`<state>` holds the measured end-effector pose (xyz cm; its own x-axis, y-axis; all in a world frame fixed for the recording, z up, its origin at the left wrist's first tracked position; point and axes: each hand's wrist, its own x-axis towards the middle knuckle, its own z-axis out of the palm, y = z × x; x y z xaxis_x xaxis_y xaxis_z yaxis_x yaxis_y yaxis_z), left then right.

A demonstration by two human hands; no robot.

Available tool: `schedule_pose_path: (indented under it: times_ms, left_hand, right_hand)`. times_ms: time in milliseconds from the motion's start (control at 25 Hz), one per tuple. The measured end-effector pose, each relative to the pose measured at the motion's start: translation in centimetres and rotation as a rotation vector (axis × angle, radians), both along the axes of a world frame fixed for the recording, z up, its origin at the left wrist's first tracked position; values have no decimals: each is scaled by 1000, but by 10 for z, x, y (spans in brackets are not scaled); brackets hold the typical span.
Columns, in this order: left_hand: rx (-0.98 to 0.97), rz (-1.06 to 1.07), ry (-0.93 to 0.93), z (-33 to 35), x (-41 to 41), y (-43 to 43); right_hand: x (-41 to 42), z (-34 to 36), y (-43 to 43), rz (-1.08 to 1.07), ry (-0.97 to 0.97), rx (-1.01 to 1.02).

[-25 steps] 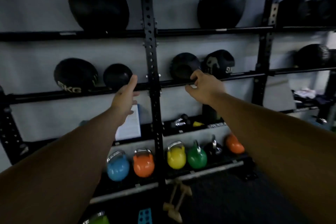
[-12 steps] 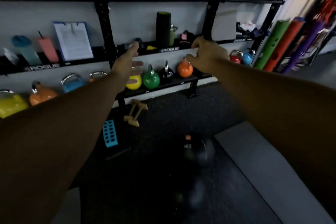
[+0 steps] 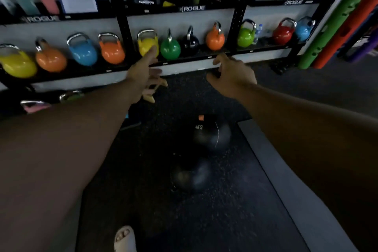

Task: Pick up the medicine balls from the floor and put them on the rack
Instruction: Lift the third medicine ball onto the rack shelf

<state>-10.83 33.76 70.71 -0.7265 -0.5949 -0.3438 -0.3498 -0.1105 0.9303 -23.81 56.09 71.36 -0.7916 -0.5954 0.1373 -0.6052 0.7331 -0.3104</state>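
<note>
Comparing this moment with the view a second ago, the camera has dropped from the upper shelves of the rack (image 3: 120, 26), where black balls already sat, to the floor (image 3: 235, 221), so a placement appears finished and the next pickup is beginning. At the left of the frame the left hand (image 3: 144, 75) is open and empty, fingers spread and blurred, in front of the row of kettlebells (image 3: 81, 51) on the lowest shelf; it has come down from the middle rail. At centre frame two dark medicine balls lie on the floor: the farther ball (image 3: 212, 134), marked 4KG with an orange tag, and the nearer ball (image 3: 191, 174) just below it, apparently touching, though the dim light prevents certainty. Right of centre the right hand (image 3: 232, 76) is likewise open and empty, fingers loosely curled, well above both balls. At the lower right a grey mat (image 3: 296, 190) borders the balls. Judgement: at least two balls remain to be racked, and both hands must descend considerably before contact.
</note>
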Motion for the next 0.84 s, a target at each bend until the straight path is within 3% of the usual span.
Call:
schedule_pose_path:
  times_ms: [160,400,840]
  left_hand:
    - [104,-5,-132,-88,11,47]
    - [102,-18,-259,-235,-24,51]
    - [86,-109,-453,-592,-71,9]
  right_hand:
    - [2,-85,42,16,-112,34]
    - [-25,-250,48,-23,-239,139]
    - [-80,-593,10,-281,-549,146]
